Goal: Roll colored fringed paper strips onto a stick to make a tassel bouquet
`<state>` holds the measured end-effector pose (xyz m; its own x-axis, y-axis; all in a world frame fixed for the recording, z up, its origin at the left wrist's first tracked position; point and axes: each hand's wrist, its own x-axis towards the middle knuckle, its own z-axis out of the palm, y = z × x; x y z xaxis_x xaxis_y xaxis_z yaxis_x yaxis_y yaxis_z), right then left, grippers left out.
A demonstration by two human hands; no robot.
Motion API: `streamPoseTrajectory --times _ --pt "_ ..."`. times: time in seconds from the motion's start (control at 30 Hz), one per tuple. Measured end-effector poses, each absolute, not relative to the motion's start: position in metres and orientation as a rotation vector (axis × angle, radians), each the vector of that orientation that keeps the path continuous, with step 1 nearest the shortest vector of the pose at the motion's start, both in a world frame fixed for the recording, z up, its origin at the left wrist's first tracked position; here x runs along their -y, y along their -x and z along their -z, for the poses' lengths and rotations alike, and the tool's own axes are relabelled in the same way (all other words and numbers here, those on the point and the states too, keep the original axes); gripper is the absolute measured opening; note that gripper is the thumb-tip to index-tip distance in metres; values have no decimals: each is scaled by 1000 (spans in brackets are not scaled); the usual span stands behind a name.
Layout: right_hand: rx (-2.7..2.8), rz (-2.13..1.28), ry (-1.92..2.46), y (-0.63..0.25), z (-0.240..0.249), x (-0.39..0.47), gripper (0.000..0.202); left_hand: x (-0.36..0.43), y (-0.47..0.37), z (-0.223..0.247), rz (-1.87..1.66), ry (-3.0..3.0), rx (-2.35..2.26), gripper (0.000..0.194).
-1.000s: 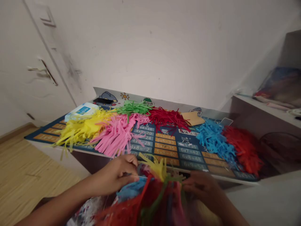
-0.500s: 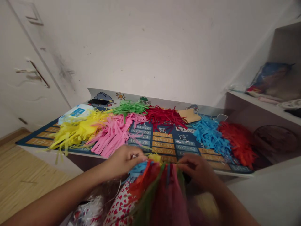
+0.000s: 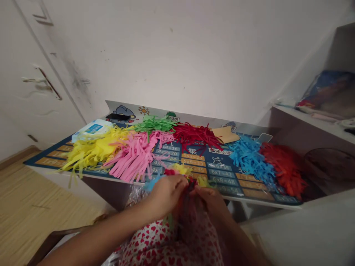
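My left hand [image 3: 169, 192] and my right hand [image 3: 209, 201] are close together over the table's front edge, both closed round a bunch of multicoloured paper strips [image 3: 181, 169]. Yellow, red and blue ends stick out above the fingers, and darker strips hang below, partly blurred. Behind the hands lie piles of cut strips: yellow [image 3: 97, 147], pink [image 3: 135, 155], green [image 3: 155, 124], dark red [image 3: 195, 136], blue [image 3: 251, 159] and red [image 3: 284, 170].
A printed mat [image 3: 194, 160] covers the table. On it are a black phone [image 3: 118, 117], a white-blue packet [image 3: 94, 128] and a tan paper piece [image 3: 226, 135]. Shelving [image 3: 313, 125] stands at right; heart-patterned cloth [image 3: 155, 240] is below my hands.
My hands have come together from either side of the strips. The bunch has been gathered between them, and its hanging strips no longer spread over the heart-patterned cloth.
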<state>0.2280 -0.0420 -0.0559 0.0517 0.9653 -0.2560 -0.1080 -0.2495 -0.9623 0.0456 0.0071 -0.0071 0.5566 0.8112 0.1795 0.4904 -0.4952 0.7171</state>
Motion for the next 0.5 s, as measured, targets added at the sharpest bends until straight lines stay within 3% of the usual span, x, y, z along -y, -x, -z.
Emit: streamPoseTrajectory --times 0.17,0.3,0.4,0.5 --pt "664 -1720 1001 -195 69 47 37 31 -46 26 -252 -2469 -1196 32" --pt "650 -1738 952 -188 66 47 32 39 -40 36 -54 -2561 -1298 26" --pt "641 -1696 938 -185 66 47 34 42 -42 40 0 -2523 -1353 45" --pt "680 -1763 897 -184 72 49 34 43 -50 44 36 -2427 -1424 47"
